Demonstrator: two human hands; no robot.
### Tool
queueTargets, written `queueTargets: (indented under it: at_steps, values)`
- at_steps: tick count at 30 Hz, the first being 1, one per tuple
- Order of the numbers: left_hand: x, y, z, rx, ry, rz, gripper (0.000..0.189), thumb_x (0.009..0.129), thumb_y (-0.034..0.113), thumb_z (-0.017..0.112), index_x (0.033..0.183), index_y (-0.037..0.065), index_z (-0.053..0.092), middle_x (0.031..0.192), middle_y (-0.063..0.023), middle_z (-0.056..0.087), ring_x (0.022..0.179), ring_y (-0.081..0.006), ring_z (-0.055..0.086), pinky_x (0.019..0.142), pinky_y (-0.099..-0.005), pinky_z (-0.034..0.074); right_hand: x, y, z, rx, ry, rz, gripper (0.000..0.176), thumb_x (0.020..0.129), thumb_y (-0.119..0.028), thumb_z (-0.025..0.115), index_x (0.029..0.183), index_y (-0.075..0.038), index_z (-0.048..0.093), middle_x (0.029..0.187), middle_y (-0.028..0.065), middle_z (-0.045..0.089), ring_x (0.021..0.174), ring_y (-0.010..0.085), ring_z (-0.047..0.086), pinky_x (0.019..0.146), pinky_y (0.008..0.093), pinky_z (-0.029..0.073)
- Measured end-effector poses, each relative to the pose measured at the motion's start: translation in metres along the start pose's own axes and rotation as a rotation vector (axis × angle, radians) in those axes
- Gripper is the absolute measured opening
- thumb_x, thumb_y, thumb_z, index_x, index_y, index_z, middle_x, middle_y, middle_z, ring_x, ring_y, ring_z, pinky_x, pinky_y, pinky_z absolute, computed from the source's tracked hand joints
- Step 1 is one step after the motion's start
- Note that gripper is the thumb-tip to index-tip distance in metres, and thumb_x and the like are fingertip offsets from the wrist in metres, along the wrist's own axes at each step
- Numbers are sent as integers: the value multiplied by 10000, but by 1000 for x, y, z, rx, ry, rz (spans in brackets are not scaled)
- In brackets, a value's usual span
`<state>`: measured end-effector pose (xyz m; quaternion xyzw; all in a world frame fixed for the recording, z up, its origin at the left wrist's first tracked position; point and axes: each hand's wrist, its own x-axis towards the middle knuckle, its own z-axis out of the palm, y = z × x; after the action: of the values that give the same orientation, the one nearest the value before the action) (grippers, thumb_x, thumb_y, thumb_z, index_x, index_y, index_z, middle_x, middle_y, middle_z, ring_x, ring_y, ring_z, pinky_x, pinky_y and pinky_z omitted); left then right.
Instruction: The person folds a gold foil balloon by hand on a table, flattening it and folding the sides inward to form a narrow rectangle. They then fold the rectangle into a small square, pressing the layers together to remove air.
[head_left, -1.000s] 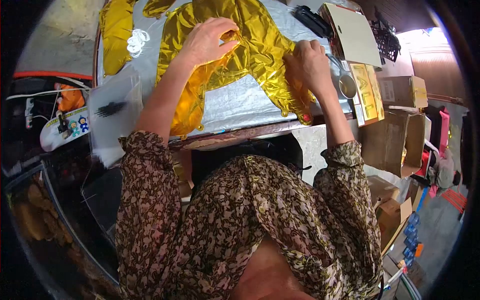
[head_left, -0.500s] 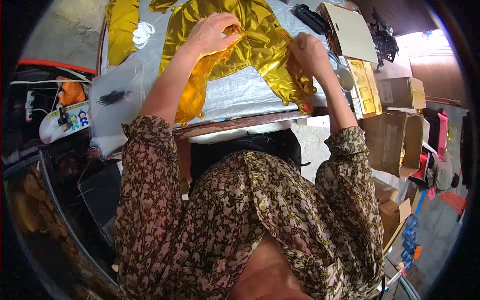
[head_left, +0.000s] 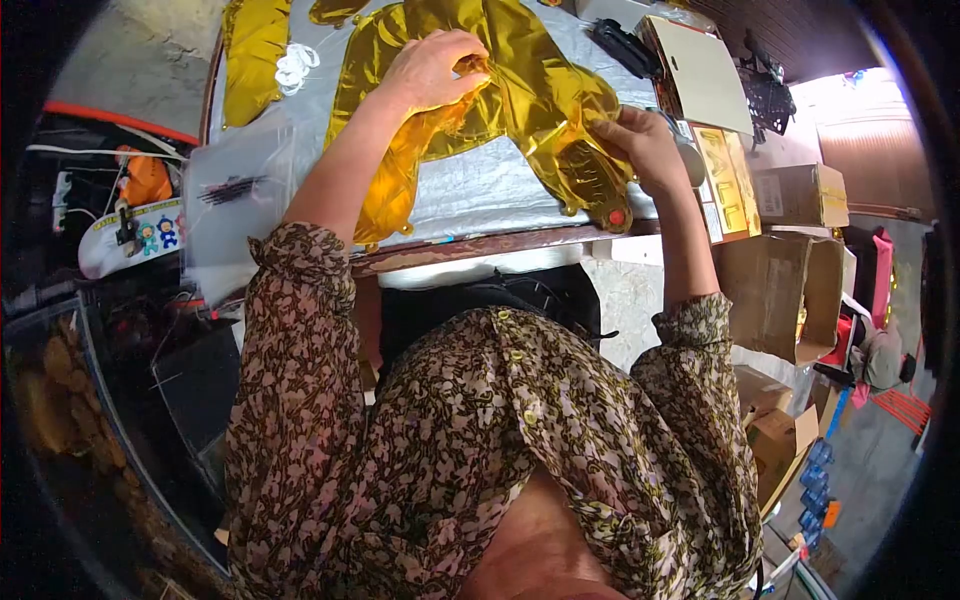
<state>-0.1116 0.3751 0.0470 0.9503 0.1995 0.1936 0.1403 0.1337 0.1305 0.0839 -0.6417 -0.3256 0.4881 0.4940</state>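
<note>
Nearest me, along the frame's upper middle, the gold foil [head_left: 545,90] lies over the silvery tabletop [head_left: 470,195]. My left hand [head_left: 435,72] curls its fingers around a gathered fold; my right hand [head_left: 643,145] pinches the foil's right edge. Beyond, upper right, sits a black case [head_left: 626,48].

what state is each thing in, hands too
left hand: fingers curled on the foil
right hand: pinching the foil's edge
gold foil: spread out, creased
white cord: bundled in loops
clear bag: lying flat
large carton: open
</note>
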Motion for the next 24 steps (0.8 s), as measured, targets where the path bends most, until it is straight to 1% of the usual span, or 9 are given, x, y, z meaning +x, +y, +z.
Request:
queueTargets:
  at_steps: [4, 7, 9, 13, 15, 19, 21, 23, 24]
  values:
    - [2, -2, 1, 47, 3, -1, 381, 950, 393, 708, 1238, 145, 690, 1325, -8, 663, 1249, -265, 606, 1054, -427, 491, 2, -7, 8, 137, -1, 4, 224, 982, -66, 725, 1156, 76, 708, 1072, 121, 758, 928, 157, 735, 853, 282, 604]
    - [3, -3, -1, 23, -5, -7, 383, 943, 390, 722, 1237, 148, 689, 1322, -5, 662, 1259, -264, 598, 1059, -438, 487, -1, -22, 23, 214, -61, -37, 216, 992, -53, 708, 1167, 74, 707, 1081, 126, 760, 946, 160, 737, 874, 285, 608]
    - [3, -4, 0, 20, -26, -34, 440, 893, 426, 746, 1260, 187, 699, 1342, 23, 653, 1289, -237, 577, 1078, -500, 464, -4, -33, 37, 216, -72, -82, 218, 995, -52, 701, 1169, 79, 705, 1086, 133, 759, 950, 168, 743, 881, 292, 613]
    - [4, -5, -1, -16, 6, -1, 438, 881, 420, 762, 1243, 183, 699, 1322, 23, 657, 1274, -244, 580, 1064, -495, 468, -1, -44, 58, 264, -126, -111, 219, 987, -40, 700, 1170, 79, 704, 1098, 140, 759, 942, 172, 748, 875, 295, 613]
    - [3, -2, -4, -14, 8, 22, 386, 912, 382, 758, 1204, 139, 689, 1279, -28, 670, 1229, -304, 591, 1031, -451, 492, -1, -52, 70, 244, -128, -100, 225, 980, -46, 708, 1170, 72, 705, 1097, 130, 760, 942, 165, 747, 872, 292, 608]
    - [4, -2, -4, -63, 35, 16, 386, 891, 341, 773, 1195, 122, 681, 1223, -47, 672, 1197, -315, 595, 1018, -456, 492, 11, -57, 93, 259, -190, -141, 213, 981, -58, 707, 1166, 46, 715, 1062, 88, 763, 898, 132, 730, 827, 261, 588]
    - [4, 1, -6, -61, 38, 3, 436, 850, 289, 790, 1223, 112, 651, 1192, -91, 667, 1181, -337, 595, 1000, -459, 491, 15, -59, 107, 226, -202, -146, 207, 981, -63, 705, 1156, 47, 716, 1039, 73, 760, 859, 121, 715, 789, 248, 573]
    - [2, 0, -8, -104, 20, -35, 408, 855, 325, 774, 1207, 141, 681, 1214, -65, 652, 1196, -311, 585, 1007, -463, 476, 22, -59, 117, 128, -217, -158, 206, 974, -64, 709, 1150, 43, 717, 1025, 71, 758, 852, 111, 706, 790, 240, 567]
    - [2, 1, -11, -144, 3, -73, 385, 859, 360, 757, 1191, 171, 710, 1235, -38, 638, 1211, -285, 574, 1014, -468, 461, 25, -59, 127, 148, -228, -175, 166, 975, -57, 698, 1115, 30, 719, 956, 51, 746, 793, 89, 680, 726, 224, 545]
